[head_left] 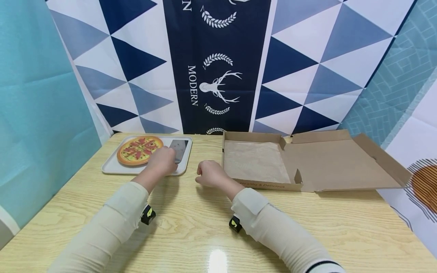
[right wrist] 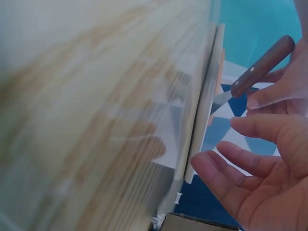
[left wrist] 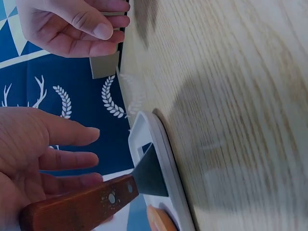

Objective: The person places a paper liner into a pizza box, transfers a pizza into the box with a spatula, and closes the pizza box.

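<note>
A spatula [head_left: 178, 150] lies with its metal blade on a white tray [head_left: 110, 167], beside a round pizza [head_left: 139, 150] with red and green topping. Its wooden handle [left wrist: 79, 204] slants up off the tray. Around that handle is my left hand [head_left: 162, 161], fingers apart and not curled round it; whether a finger touches it is hard to tell. My right hand [head_left: 212, 173] hovers over the table between the tray and a cardboard pizza box [head_left: 264, 185]. In the right wrist view its fingers [right wrist: 248, 161] are loosely bent, with nothing between them.
On the right, the box stands with its lid [head_left: 338, 163] folded out flat toward the table's right side. Brown paper [head_left: 256, 161] lines the box. A patterned cloth [head_left: 218, 57] hangs behind the wooden table [head_left: 194, 227].
</note>
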Available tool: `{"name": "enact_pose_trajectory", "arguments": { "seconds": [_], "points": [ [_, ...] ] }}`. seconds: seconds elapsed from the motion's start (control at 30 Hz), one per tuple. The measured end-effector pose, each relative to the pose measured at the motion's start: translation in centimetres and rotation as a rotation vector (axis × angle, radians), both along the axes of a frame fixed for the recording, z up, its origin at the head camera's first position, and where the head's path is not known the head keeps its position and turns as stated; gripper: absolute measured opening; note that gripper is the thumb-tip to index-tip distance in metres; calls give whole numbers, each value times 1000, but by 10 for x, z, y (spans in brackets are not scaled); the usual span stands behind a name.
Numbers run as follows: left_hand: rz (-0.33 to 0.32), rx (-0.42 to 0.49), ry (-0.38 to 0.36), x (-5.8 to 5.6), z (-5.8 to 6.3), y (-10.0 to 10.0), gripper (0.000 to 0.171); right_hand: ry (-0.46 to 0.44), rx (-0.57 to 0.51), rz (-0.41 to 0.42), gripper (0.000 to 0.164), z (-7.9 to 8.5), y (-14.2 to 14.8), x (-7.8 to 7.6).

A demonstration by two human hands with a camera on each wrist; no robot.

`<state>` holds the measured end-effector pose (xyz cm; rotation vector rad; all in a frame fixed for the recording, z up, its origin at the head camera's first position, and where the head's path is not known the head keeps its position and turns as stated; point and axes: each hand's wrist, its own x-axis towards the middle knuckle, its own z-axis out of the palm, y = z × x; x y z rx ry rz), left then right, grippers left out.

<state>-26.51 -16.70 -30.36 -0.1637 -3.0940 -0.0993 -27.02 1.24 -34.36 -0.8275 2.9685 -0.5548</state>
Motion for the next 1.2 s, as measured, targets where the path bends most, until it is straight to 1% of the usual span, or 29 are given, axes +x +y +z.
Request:
{"name": "enact_pose_trajectory", "arguments": {
  "seconds": [0.1,0.2,0.27,0.4,0.43,0.5,0.57,0.63,0.7,0.8,0.9,1.0,1.03,1.13,1.2],
  "points": [
    [40,-8,-102,-4,2,-1,26,-12,-4,-11,9,-1,-4,-2],
    [62,-5,-193,-7,4,-3,29,-35,-8,-27,9,-2,-8,-5],
    [70,10,-234,-10,5,-5,31,-57,-15,-38,9,-2,-10,-6],
    [74,42,-295,-15,7,-11,23,-84,-20,-53,9,-3,-12,-8],
    [71,48,-311,-16,7,-14,23,-89,-22,-57,9,-3,-12,-9],
    [68,77,-349,-19,7,-17,29,-91,-22,-61,8,-3,-13,-11],
    [73,123,-397,-22,6,-21,41,-89,-24,-62,8,-4,-13,-13],
    [82,167,-430,-25,5,-25,51,-91,-27,-61,12,-4,-14,-16],
    [107,236,-463,-27,3,-29,54,-93,-30,-60,19,-4,-15,-18],
    [129,328,-502,-28,3,-33,56,-98,-30,-61,33,-4,-16,-21],
    [168,407,-544,-27,5,-34,54,-112,-44,-73,43,-4,-19,-24],
    [197,433,-565,-27,6,-35,54,-134,-81,-85,49,-5,-22,-29],
    [204,420,-571,-27,6,-35,54,-145,-96,-89,49,-6,-24,-30],
    [191,385,-586,-26,6,-38,55,-156,-132,-96,50,-8,-30,-35],
    [189,383,-606,-25,5,-40,55,-167,-157,-113,50,-10,-34,-39]
  ]
}}
